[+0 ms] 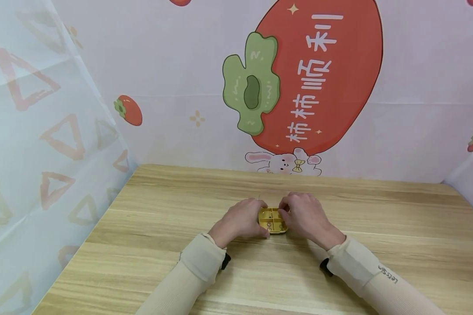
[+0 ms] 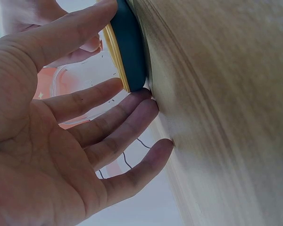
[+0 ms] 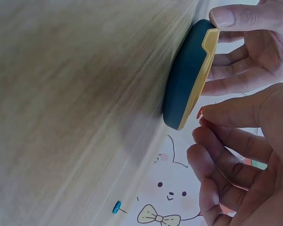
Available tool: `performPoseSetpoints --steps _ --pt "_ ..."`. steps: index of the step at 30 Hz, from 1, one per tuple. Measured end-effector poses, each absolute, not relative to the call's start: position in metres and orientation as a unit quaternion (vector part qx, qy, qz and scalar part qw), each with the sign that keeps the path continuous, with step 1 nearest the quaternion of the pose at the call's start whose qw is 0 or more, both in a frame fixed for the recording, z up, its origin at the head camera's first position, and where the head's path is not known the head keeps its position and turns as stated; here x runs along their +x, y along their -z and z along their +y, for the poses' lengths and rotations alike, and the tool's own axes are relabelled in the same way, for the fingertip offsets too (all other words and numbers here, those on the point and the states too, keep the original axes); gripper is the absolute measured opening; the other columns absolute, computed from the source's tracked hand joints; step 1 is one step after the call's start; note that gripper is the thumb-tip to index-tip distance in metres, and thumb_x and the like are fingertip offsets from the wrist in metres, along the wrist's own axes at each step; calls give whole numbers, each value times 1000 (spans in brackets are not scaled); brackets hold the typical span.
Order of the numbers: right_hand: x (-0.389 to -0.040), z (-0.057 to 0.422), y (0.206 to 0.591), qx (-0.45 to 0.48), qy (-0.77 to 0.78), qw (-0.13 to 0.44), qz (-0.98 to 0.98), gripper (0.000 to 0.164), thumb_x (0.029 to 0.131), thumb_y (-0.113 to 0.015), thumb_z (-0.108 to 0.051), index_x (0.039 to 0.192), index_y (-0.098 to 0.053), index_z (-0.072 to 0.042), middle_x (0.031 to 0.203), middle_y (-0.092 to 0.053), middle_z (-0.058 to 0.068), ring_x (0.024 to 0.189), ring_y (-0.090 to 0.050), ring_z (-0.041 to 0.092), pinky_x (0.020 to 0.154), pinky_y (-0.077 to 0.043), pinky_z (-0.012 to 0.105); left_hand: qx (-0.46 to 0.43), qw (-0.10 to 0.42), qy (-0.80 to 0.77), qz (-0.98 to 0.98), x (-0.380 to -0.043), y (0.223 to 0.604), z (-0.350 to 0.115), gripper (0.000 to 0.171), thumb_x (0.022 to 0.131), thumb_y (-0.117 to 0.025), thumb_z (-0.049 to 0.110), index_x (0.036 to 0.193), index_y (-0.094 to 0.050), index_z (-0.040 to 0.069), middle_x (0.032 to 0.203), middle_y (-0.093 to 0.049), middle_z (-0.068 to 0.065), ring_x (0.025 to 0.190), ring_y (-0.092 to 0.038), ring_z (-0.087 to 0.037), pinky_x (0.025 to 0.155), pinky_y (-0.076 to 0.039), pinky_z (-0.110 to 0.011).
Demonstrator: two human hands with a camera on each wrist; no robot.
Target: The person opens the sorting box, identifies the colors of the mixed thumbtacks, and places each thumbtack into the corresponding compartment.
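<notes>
A small yellow box (image 1: 277,232), divided into four compartments, lies on the wooden table; its base (image 3: 184,77) is dark teal. Small reddish-brown pieces (image 1: 269,225) lie in the near left compartment and a greenish piece (image 1: 281,227) in the near right one. My left hand (image 1: 242,219) steadies the box from the left, thumb at its near edge and fingers at the far one. Over the far right compartment, my right hand (image 1: 305,216) pinches a tiny orange-red piece (image 3: 199,113) between thumb and index finger; its kind is unclear.
In the right wrist view a small teal piece with a thin pin (image 3: 117,207), like a thumbtack, lies on the table beyond the box. A printed cloth (image 1: 181,140) hangs behind the wooden table (image 1: 161,210), and another cloth (image 1: 63,144) hangs at the left.
</notes>
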State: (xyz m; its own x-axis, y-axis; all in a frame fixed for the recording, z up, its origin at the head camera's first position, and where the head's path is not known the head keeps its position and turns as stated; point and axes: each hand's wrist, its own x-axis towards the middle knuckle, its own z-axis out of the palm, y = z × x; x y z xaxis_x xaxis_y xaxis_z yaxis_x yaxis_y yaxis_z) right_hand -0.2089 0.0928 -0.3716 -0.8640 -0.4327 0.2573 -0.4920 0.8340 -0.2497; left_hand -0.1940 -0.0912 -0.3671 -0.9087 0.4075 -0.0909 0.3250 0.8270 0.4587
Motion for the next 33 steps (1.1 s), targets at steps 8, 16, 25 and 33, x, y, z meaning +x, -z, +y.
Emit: performPoseSetpoints --steps 8,16,25,33 --pt "-208 93 370 237 -158 96 -954 5 78 -67 -19 81 -69 -16 73 -55 -9 66 -49 10 63 -42 29 191 93 -222 952 -194 367 -91 70 64 -80 39 122 -55 8 109 -56 -1 86 -49 -13 71 -40 -28" --pt "-207 94 369 230 -157 95 -956 6 78 -67 -21 82 -68 -16 74 -55 -9 67 -50 12 63 -41 30 188 95 -218 953 -194 367 -90 69 65 -80 39 122 -55 8 109 -56 -2 86 -49 -13 71 -40 -28" --pt "-205 99 366 220 -158 89 -958 7 79 -66 -23 82 -68 -18 77 -56 -8 70 -50 12 64 -41 30 186 92 -215 954 -194 367 -89 70 65 -80 39 123 -55 8 112 -56 -3 88 -49 -13 74 -40 -29" --pt "-204 109 365 222 -161 86 -958 10 78 -66 -25 85 -68 -17 80 -57 -6 71 -52 13 63 -42 30 184 93 -220 953 -194 368 -90 69 64 -80 38 122 -55 8 108 -56 -2 85 -48 -13 70 -40 -29"
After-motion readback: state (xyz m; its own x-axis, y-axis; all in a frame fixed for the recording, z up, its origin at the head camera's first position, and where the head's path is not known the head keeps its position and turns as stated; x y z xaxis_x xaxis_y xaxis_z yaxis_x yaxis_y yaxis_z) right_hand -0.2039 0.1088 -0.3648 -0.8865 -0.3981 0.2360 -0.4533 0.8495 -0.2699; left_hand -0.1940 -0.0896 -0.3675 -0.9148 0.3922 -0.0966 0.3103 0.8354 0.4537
